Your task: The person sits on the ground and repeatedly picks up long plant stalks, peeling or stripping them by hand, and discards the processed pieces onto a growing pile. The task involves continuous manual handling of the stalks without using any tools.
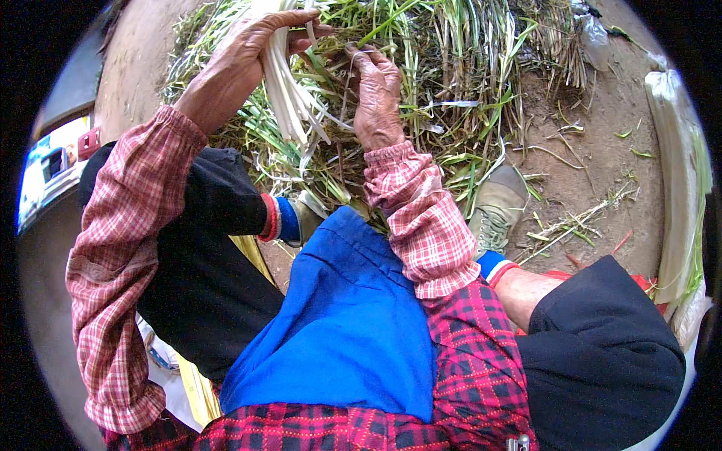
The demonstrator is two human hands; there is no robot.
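My left hand (276,39) is wrapped round a bundle of long white plant stalks (285,96), whose pale ends hang down below it. To its right my right hand (375,73) pinches a thin pale strand between thumb and fingertips, near a green stem. Beneath both hands lies a heap of green leaves and dry, brownish stalks (440,67). The far tips of the held stalks run out of the picture at the top.
At the right edge lies a long pile of pale stalks (674,186). Plant scraps (586,220) and a crumpled clear plastic bag (595,42) lie on the bare ground. My shoes (499,208) flank the heap's near side. A blue apron covers my lap.
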